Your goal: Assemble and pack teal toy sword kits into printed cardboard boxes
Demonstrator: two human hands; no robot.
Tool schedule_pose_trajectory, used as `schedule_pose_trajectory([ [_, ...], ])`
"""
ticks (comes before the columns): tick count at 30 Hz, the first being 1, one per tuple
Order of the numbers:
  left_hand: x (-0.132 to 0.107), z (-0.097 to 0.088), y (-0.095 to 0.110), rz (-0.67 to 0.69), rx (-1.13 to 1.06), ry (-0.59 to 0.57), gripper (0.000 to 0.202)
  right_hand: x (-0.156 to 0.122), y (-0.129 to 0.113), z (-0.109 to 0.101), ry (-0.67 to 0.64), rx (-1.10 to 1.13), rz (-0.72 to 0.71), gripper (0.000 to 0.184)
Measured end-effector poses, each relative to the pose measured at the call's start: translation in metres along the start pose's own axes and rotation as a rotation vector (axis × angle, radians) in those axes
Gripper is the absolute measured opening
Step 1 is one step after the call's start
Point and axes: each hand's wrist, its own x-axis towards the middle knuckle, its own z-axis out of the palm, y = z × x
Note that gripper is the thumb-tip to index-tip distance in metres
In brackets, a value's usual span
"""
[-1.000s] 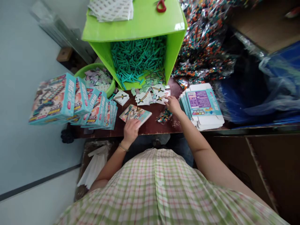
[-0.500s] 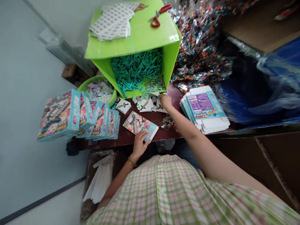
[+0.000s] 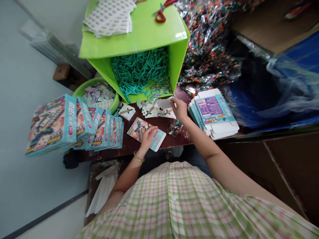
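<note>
Right hand (image 3: 179,109) pinches pale card (image 3: 164,104) near sword-print cards (image 3: 151,111), card showing more than before. Left hand (image 3: 148,136), earlier at near edge of flat box (image 3: 159,138), now over its middle; cannot tell whether gripping. Box lies on table (image 3: 161,122).

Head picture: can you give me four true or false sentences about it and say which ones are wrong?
1. Red-handled metal scissors lie on the bright green plastic box. True.
2. Thin teal plastic sticks fill the round green basin. False: most lie inside the green box.
3. The right hand holds a pale paper card. True.
4. The left hand reaches inside the green box. False: it is over a flat, printed cardboard box.
</note>
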Motion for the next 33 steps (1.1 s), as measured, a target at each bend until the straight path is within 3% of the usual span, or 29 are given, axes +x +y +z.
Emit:
schedule_pose_trajectory([
  [3,-0.002,0.002,0.002,-0.010,-0.015,-0.033,0.041,-0.003,-0.013,0.005,-0.015,-0.055,-0.085,0.025],
  [8,-0.013,0.003,-0.002,-0.066,-0.040,-0.030,0.042,-0.027,-0.031,0.036,-0.316,0.037,-0.153,0.028],
  [11,-0.020,0.001,-0.004,-0.105,-0.098,-0.007,0.047,-0.033,-0.027,0.044,-0.154,0.218,-0.046,0.034],
  [15,-0.022,-0.002,0.000,-0.185,-0.236,-0.022,0.053,-0.038,-0.033,0.035,0.107,0.401,0.028,0.028],
  [18,-0.017,-0.001,0.001,-0.202,-0.312,-0.052,0.054,-0.044,-0.047,0.023,0.169,0.520,0.097,0.024],
  [21,-0.011,0.004,-0.002,-0.173,-0.303,-0.013,0.057,-0.045,-0.058,0.011,0.178,0.673,0.282,0.034],
  [25,-0.001,0.015,-0.010,-0.099,-0.260,0.150,0.068,-0.041,-0.068,-0.003,0.005,0.828,0.436,0.045],
  [29,0.012,0.020,-0.013,-0.059,-0.256,0.246,0.053,-0.048,-0.083,-0.011,-0.202,0.923,0.413,0.056],
  [33,0.017,0.011,-0.015,-0.067,-0.280,0.366,0.050,-0.065,-0.091,-0.014,-0.457,0.996,0.340,0.060],
])
